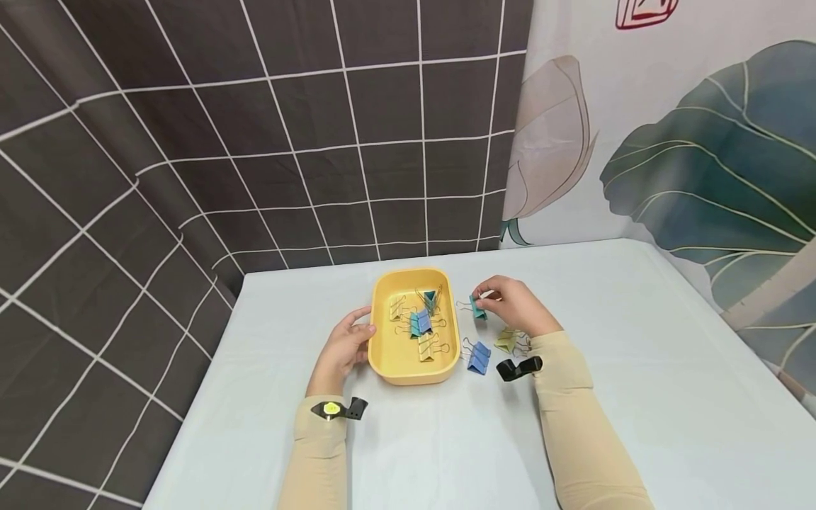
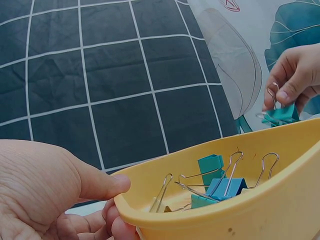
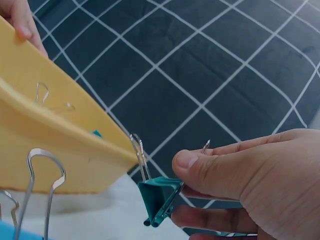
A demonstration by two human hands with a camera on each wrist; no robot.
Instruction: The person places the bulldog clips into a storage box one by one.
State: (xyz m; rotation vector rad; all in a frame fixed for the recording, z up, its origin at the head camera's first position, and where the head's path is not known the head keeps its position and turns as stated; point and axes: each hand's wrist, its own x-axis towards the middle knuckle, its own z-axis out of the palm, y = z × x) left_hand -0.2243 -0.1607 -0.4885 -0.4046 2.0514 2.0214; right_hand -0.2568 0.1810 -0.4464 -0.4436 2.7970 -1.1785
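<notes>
Between its thumb and fingers, my right hand (image 1: 518, 306) pinches a teal binder clip (image 3: 156, 197) just right of a yellow tray (image 1: 416, 376). The clip's wire handles stand out from its body in the right wrist view. My left hand (image 1: 344, 348) grips the tray's left rim, thumb on top and fingers against the outside. Inside the tray lie several binder clips: a blue one (image 1: 423, 321), a dark teal one (image 1: 430, 300), a pale yellow one (image 1: 426, 348) and others. On the table by my right wrist are a blue binder clip (image 1: 479, 358) and a yellow binder clip (image 1: 506, 341).
A white cloth covers the table (image 1: 242, 397). Behind it and to the left hangs a dark curtain (image 1: 306, 170) with white grid lines. A white curtain with a leaf print (image 1: 714, 156) hangs at the back right. Black straps sit on both wrists.
</notes>
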